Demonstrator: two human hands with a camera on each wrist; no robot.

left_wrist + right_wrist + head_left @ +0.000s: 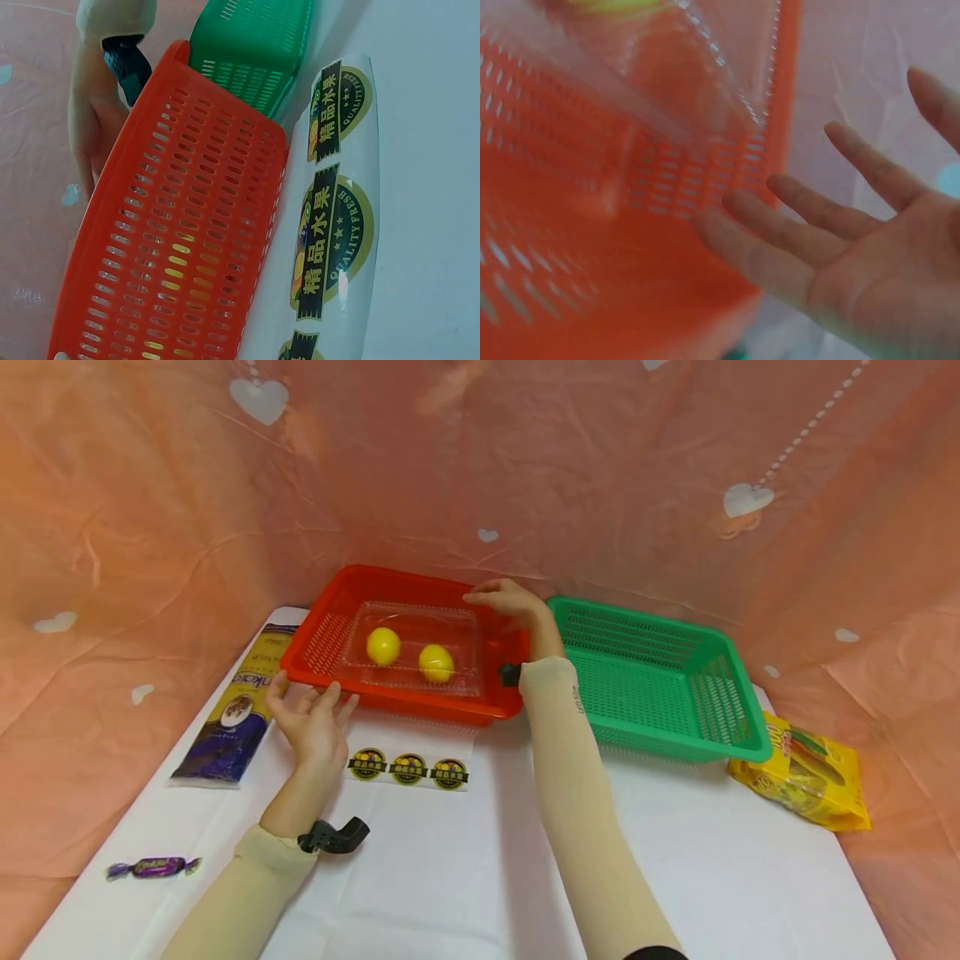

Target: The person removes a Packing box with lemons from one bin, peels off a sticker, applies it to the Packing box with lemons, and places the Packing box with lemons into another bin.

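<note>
A red plastic basket (420,703) holds a clear plastic box (408,610) with two yellow balls (383,646) in it. The fingers of my left hand (313,727) are spread, their tips right at the basket's front left rim. My right hand (517,603) is over the basket's back right corner. In the right wrist view its fingers (780,232) are extended and apart, with nothing held. The left wrist view has the basket's slotted side (180,225) close up, the yellow partly showing through the slots.
A green basket (637,689) adjoins the red one on the right, with a yellow packet (806,772) beyond it. A blue and gold packet (232,718) lies at left, a purple wrapped candy (159,867) in front. A strip of fruit labels (408,769) lies before the red basket. Pink curtain (480,468) hangs behind.
</note>
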